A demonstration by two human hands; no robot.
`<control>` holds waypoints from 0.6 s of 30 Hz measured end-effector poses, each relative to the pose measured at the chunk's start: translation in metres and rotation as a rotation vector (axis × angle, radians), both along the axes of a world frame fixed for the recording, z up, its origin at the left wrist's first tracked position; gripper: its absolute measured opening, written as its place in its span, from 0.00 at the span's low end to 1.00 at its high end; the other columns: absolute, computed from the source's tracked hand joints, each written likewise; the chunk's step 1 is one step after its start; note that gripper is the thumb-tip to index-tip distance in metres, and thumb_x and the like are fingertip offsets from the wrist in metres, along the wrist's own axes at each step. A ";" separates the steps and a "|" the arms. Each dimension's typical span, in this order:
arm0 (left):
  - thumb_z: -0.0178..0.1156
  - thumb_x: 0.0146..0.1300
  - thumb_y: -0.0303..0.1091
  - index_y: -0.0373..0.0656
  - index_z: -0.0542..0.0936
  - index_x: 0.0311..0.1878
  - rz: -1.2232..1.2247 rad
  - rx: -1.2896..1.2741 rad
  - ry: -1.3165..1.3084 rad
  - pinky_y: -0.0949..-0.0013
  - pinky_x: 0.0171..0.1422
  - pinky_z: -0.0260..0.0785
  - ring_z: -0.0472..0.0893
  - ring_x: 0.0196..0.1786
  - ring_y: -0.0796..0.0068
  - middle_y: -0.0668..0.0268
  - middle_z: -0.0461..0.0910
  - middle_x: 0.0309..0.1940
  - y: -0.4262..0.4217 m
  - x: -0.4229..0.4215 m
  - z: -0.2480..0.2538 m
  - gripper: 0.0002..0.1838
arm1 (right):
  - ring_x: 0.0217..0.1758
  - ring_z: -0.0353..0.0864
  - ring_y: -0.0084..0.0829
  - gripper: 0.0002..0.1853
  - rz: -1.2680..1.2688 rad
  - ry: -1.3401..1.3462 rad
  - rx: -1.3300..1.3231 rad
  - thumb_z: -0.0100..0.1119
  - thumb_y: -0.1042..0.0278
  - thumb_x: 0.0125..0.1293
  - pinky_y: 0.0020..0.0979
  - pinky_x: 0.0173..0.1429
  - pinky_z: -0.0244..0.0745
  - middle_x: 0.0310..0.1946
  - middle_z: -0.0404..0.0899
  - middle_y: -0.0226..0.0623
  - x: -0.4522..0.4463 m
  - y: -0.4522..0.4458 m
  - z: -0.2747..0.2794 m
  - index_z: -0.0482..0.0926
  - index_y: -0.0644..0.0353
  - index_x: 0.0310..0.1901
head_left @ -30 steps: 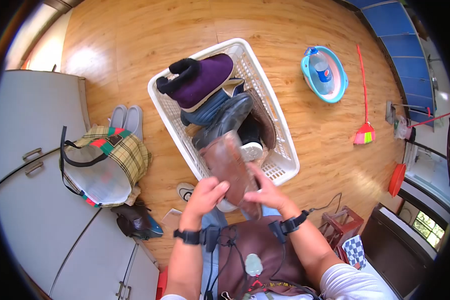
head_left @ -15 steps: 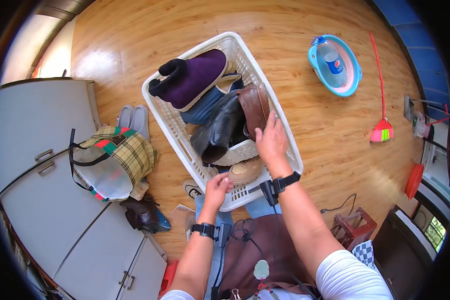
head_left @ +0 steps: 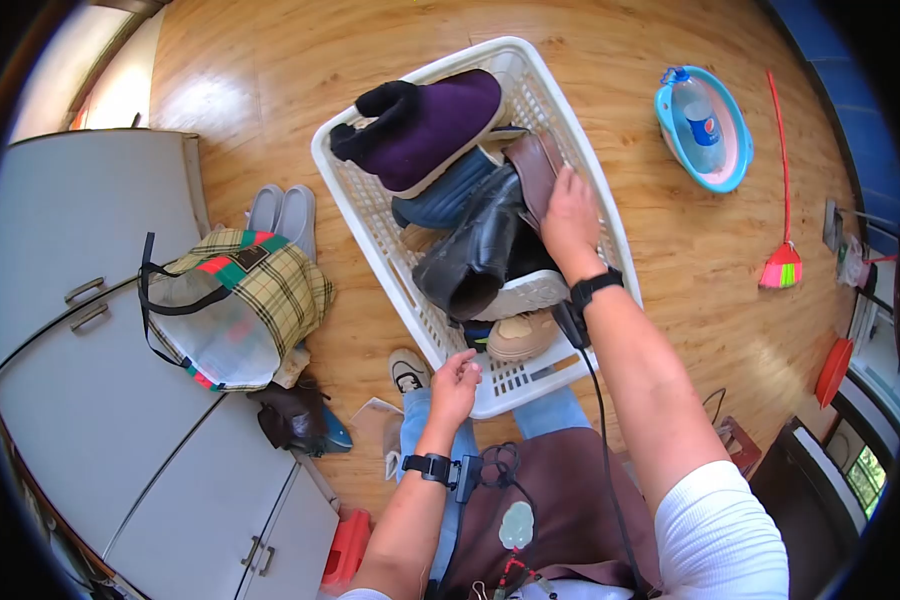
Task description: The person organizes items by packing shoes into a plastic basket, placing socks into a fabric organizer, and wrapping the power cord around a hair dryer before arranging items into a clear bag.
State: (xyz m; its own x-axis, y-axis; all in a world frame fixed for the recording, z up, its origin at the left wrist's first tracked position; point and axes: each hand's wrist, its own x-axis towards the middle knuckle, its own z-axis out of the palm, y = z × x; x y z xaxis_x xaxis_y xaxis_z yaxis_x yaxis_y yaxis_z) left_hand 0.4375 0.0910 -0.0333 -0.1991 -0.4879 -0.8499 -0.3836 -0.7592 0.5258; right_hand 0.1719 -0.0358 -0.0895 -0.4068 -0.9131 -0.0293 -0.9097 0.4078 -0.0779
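A white plastic laundry basket (head_left: 610, 225) full of footwear lies in front of me. My right hand (head_left: 573, 222) reaches over its right side and grips a brown leather boot (head_left: 536, 172), whose lower part is hidden. Beside that boot leans a black leather boot (head_left: 475, 240), its opening toward me. A purple shoe with black fuzzy lining (head_left: 435, 125) and a blue shoe (head_left: 445, 200) lie to the left. Nearest me is a beige shoe (head_left: 522, 336). My left hand (head_left: 455, 388) hovers by the basket's near left edge, fingers loosely apart, holding nothing.
Left of the basket stand a plaid bag (head_left: 280, 280), grey slippers (head_left: 282, 212), dark shoes (head_left: 295, 415) and a grey cabinet (head_left: 100, 240). To the right are a blue basin (head_left: 735, 165) with a plastic bottle (head_left: 700, 125) and a red broom (head_left: 782, 265).
The view has shifted, so the basket appears farther right and higher. My right hand has slid farther forward along the brown boot, which is tilted differently. My left hand stays by the near edge.
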 end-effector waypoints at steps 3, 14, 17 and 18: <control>0.56 0.59 0.29 0.37 0.65 0.63 -0.129 -0.496 -0.236 0.63 0.55 0.69 0.77 0.50 0.54 0.48 0.75 0.50 -0.012 0.014 -0.002 0.27 | 0.49 0.71 0.48 0.30 0.175 0.028 -0.254 0.46 0.78 0.56 0.41 0.55 0.68 0.48 0.70 0.53 -0.002 0.035 -0.008 0.57 0.72 0.63; 0.43 0.54 0.19 0.29 0.52 0.67 -0.326 -0.708 -0.390 0.54 0.69 0.55 0.57 0.67 0.41 0.35 0.53 0.65 -0.065 -0.053 -0.035 0.33 | 0.55 0.67 0.55 0.42 0.194 -0.054 0.059 0.66 0.63 0.50 0.42 0.59 0.66 0.53 0.67 0.60 -0.011 0.012 0.001 0.56 0.73 0.62; 0.52 0.55 0.22 0.32 0.58 0.65 -0.205 -0.691 -0.362 0.54 0.64 0.62 0.67 0.59 0.43 0.39 0.59 0.62 -0.069 -0.028 -0.016 0.32 | 0.56 0.67 0.55 0.37 0.239 0.000 0.073 0.62 0.62 0.55 0.41 0.60 0.64 0.54 0.66 0.60 -0.011 0.014 -0.003 0.58 0.74 0.60; 0.53 0.56 0.24 0.32 0.63 0.62 -0.126 -0.713 -0.266 0.56 0.60 0.65 0.70 0.56 0.46 0.42 0.63 0.59 -0.068 -0.006 -0.011 0.28 | 0.55 0.67 0.54 0.31 0.460 0.218 0.029 0.56 0.66 0.59 0.41 0.59 0.64 0.54 0.67 0.60 -0.028 0.020 -0.021 0.59 0.72 0.61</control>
